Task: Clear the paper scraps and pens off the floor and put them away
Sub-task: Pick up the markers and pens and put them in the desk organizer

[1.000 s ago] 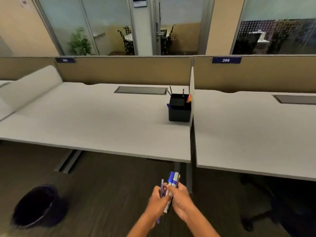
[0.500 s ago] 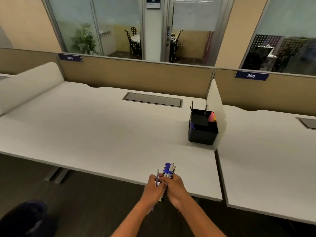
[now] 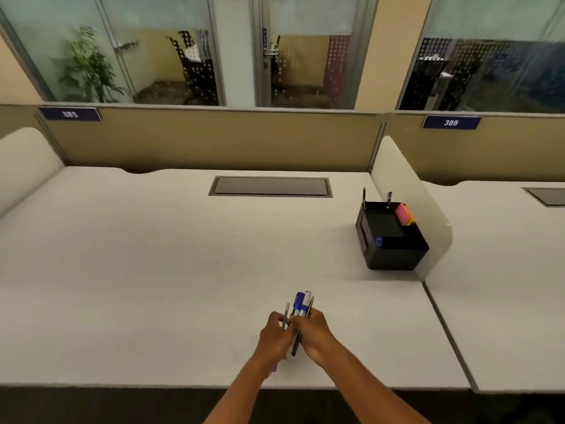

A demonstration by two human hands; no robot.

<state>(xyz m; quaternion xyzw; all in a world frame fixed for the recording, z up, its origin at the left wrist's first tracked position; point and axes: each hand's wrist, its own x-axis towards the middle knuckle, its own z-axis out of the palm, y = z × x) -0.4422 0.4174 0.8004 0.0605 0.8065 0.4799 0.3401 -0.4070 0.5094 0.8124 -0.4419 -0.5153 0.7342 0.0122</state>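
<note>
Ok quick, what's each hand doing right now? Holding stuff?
Left hand: closed around the bundle of pens, gripping a thin one at its left side.
Right hand: closed on the same bundle, including the blue-capped markers.

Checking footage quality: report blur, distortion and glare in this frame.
Head view: wide-angle bowing curves the desk edges and partition; the pens and both hands, left hand, right hand, are slightly soft; the glass wall shows hazy reflections; lighting even, shadows faint.
</note>
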